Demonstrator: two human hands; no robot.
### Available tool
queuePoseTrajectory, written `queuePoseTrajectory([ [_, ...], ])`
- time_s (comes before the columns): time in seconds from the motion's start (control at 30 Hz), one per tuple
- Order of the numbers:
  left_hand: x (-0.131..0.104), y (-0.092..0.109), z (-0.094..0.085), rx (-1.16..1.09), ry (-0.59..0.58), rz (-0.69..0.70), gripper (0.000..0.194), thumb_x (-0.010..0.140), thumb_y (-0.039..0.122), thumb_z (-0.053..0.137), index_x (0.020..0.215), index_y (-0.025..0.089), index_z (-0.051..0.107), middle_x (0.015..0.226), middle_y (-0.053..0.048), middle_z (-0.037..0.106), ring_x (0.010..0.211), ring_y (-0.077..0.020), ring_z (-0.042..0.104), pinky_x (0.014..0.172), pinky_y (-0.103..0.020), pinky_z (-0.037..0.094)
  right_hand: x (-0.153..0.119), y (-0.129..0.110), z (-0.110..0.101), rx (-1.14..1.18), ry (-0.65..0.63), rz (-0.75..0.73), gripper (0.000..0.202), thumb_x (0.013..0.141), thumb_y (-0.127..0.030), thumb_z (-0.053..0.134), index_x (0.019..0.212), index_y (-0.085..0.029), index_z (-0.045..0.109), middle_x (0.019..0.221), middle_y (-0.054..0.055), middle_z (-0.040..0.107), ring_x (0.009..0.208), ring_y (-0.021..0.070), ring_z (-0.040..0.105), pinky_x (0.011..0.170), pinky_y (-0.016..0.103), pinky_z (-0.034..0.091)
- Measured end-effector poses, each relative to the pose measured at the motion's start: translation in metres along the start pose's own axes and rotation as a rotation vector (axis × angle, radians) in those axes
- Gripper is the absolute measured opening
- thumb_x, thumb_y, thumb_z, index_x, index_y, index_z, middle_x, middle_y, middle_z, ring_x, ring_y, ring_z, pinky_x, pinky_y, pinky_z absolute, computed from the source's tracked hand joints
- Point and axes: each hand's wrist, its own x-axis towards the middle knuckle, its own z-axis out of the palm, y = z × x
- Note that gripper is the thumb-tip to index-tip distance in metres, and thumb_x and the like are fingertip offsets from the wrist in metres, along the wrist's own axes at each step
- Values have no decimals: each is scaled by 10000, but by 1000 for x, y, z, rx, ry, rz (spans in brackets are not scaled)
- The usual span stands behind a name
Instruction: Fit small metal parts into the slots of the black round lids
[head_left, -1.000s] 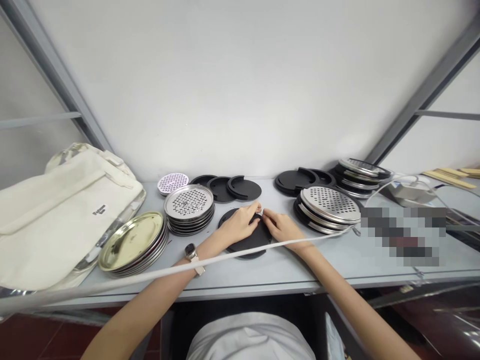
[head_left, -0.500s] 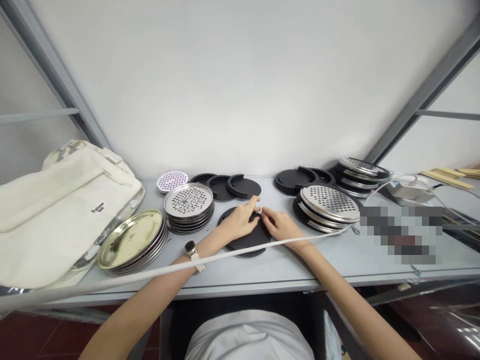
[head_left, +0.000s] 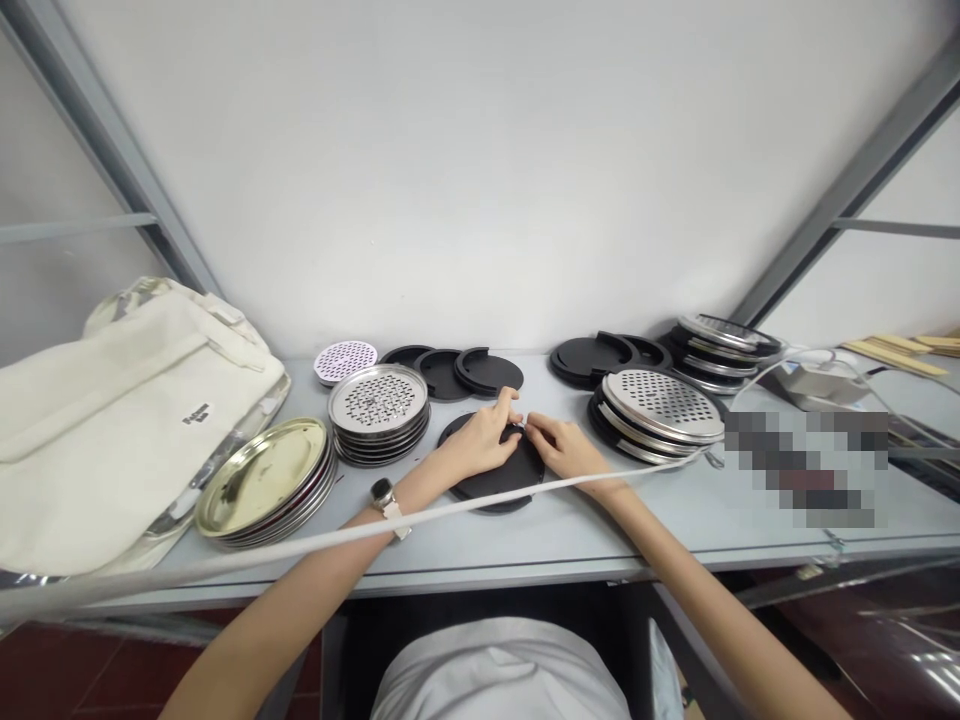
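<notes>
On the table before me lies a round black plastic disc, partly covered by my hands. My left hand rests over its upper part, fingers bent in and thumb pointing right. My right hand is at the disc's right edge, its thumb and index finger pressed together close to the left fingertips. Something small and pale shows between the two hands, too small to name. Behind the disc lie several black discs with raised curved rims. A stack of perforated metal discs is left of my hands; another perforated stack stands to the right.
A stack of gold-coloured round plates sits beside a cream bag. A purple-patterned disc lies at the back left. More discs are piled at the back right. A white cable crosses in front of my forearms.
Almost nothing differs. My right hand has shifted very slightly to the right; my left hand keeps its place over the black disc.
</notes>
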Motion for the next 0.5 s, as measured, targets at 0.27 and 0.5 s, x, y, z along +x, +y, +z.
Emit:
queuePoseTrajectory([
  [0.27, -1, 2, -2, 7, -18, 7, 454, 819, 127, 485, 1205, 185, 254, 1064, -106, 637, 988, -224, 623, 830, -354, 497, -2, -1, 2, -25, -5, -2, 210, 899, -232, 345, 785, -193, 517, 626, -4, 560, 558, 130, 510, 571, 222, 305],
  [0.5, -1, 5, -4, 19, -39, 15, 438, 823, 122, 476, 1195, 182, 252, 1062, -104, 634, 971, -225, 624, 825, -355, 494, -3, -2, 2, -60, -13, 10, 220, 901, -221, 345, 814, -193, 544, 667, 23, 610, 599, 155, 557, 571, 230, 319],
])
